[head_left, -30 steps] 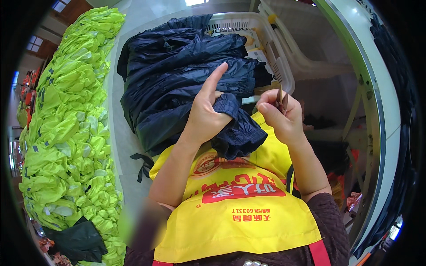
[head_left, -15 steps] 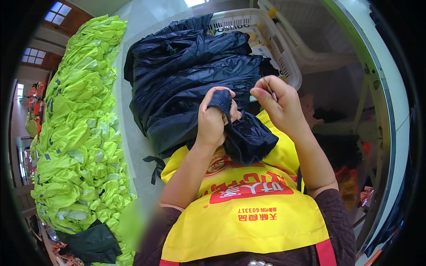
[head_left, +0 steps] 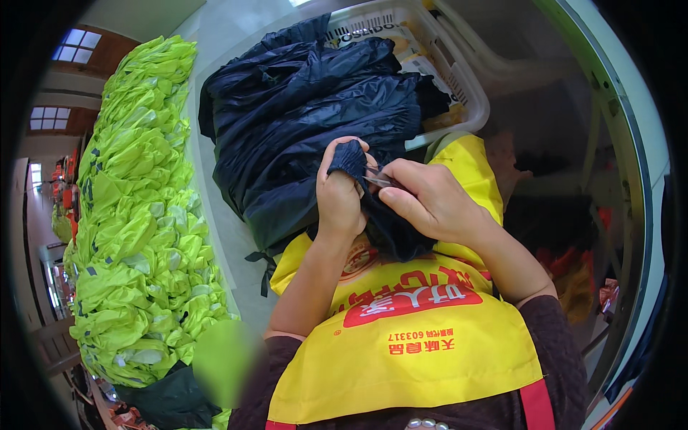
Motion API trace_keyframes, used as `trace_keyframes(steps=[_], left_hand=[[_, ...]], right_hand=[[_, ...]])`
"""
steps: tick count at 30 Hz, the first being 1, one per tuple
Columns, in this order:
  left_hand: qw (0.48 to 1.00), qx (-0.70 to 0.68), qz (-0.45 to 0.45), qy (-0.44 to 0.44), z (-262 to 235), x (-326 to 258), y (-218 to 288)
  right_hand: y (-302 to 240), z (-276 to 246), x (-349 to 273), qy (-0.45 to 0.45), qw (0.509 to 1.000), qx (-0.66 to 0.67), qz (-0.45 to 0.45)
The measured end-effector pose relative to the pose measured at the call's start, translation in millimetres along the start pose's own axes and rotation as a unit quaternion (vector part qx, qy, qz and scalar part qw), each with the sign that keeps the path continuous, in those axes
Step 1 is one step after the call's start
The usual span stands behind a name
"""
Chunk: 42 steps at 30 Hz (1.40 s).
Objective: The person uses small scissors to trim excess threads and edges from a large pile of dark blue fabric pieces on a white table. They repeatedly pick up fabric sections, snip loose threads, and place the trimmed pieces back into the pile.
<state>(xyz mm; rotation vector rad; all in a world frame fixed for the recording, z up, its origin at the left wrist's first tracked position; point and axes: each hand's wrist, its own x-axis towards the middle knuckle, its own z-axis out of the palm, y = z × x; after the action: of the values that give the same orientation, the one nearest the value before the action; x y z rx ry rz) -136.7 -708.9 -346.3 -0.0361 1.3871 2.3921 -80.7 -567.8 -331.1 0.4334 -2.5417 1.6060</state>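
Note:
My left hand (head_left: 340, 193) is closed around the ribbed cuff (head_left: 348, 159) of a dark navy garment, and the cuff sticks up out of the grip. Loose dark cloth (head_left: 401, 233) hangs from it over my yellow apron (head_left: 401, 373). In my right hand (head_left: 433, 201) is a small pair of metal thread snips (head_left: 378, 177), most of it hidden by the fingers. Its pointed blades reach to the cloth beside the cuff, close to my left fingers. The rest of the shiny navy garments (head_left: 308, 107) lies heaped just beyond my hands.
A long pile of neon yellow-green garments (head_left: 136, 215) runs along the left. Behind the navy heap stands a white plastic basket (head_left: 469, 107) with printed packages inside. A dark cloth (head_left: 172, 398) lies at the lower left. A metal frame edge (head_left: 627, 143) curves along the right.
My right hand has come down and left with the snips, from above the lap to the cuff. The left hand keeps its hold. The whole view has shifted slightly.

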Motion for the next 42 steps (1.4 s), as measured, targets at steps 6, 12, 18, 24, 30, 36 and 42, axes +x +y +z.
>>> trace_keyframes(steps=[6, 12, 18, 24, 30, 36, 42], left_hand=[[0.999, -0.011, 0.046, 0.008, 4, -3, -6], [0.997, 0.005, 0.071, -0.003, 1, -4, -15], [0.997, 0.007, 0.070, -0.015, 0, -6, -17], [0.995, 0.022, 0.098, -0.004, 0, -8, -21], [0.996, -0.012, 0.089, -0.005, 7, -9, -21], [0.994, -0.071, 0.061, -0.059, 2, -8, -20], [0.999, -0.008, 0.038, -0.008, 6, -9, -24]], right_hand=[[-4, 4, -1, 0.011, 0.996, 0.068, 0.049], [0, 7, -4, 0.011, 0.992, 0.106, 0.064], [2, 8, -6, 0.012, 0.992, 0.115, 0.050], [1, 13, -5, 0.026, 0.995, 0.088, 0.040], [1, 12, -6, 0.079, 0.944, 0.289, 0.136], [2, 4, 5, 0.186, 0.935, 0.289, 0.085], [11, 13, 15, 0.177, 0.974, 0.011, -0.140]])
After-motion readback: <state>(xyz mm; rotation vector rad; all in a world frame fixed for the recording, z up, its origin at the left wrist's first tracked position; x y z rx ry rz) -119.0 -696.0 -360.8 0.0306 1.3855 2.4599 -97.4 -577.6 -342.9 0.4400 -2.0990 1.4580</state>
